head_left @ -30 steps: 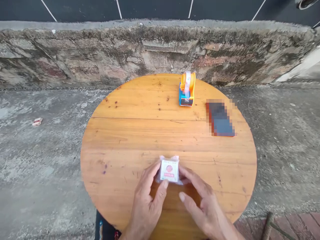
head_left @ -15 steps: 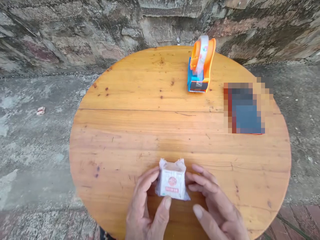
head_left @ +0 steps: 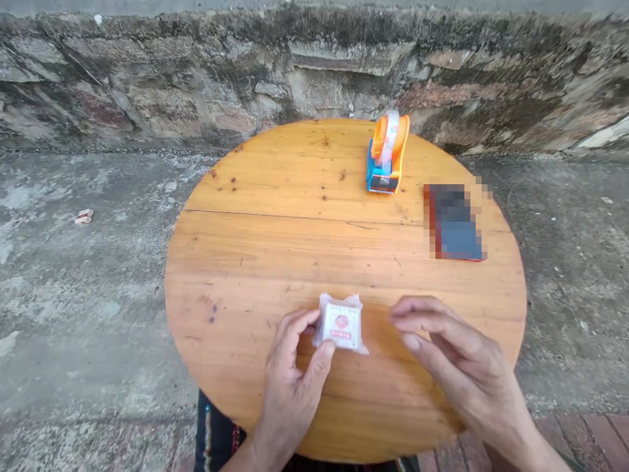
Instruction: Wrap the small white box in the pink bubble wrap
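A small square white box in clear plastic wrapping [head_left: 343, 326], with a red round mark and a red label on top, lies on the near half of the round wooden table [head_left: 275, 255]. My left hand [head_left: 297, 370] grips its left side, the thumb at the front corner and the fingers at the left edge. To the right of the box, apart from it, my right hand [head_left: 457, 357] is raised over the table with nothing in it. Its fingers are curved, and the thumb is a little apart from them.
An orange and blue tape dispenser [head_left: 386, 154] with a roll of tape stands at the table's far side. Right of it lies a dark, red-edged flat object [head_left: 457, 226], blurred by pixelation. Behind the table runs a stone wall [head_left: 221, 85].
My right hand has moved away from the box to the right and lifted. My left hand stays on the box. The view has tilted up, showing more wall.
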A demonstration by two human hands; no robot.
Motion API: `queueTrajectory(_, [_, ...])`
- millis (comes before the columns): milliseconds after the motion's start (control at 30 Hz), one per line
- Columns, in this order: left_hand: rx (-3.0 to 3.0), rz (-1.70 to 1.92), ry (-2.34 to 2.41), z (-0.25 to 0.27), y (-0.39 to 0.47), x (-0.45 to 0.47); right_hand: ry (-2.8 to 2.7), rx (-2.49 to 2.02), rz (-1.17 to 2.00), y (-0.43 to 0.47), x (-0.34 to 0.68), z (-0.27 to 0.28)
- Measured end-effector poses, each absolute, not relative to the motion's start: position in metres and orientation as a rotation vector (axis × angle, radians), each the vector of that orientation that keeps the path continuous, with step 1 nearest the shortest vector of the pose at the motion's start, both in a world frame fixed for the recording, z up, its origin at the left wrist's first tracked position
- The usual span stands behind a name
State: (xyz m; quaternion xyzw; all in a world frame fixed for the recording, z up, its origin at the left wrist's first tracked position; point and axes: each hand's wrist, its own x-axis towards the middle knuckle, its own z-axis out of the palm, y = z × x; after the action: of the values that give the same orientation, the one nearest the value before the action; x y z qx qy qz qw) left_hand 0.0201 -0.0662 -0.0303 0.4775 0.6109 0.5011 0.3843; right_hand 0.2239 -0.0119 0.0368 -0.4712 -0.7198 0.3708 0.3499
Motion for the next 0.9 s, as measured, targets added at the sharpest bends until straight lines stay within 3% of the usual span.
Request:
queueTrajectory(333, [1.338, 1.311, 1.561, -0.022, -0.060, 0.023, -2.003, -0.896, 1.494, 0.064, 0.188, 0.032])
queueTrajectory(900, [1.331, 1.325, 1.575, -0.019, -0.058, 0.025, -2.131, -0.893, 1.333, 0.059, 0.181, 0.021])
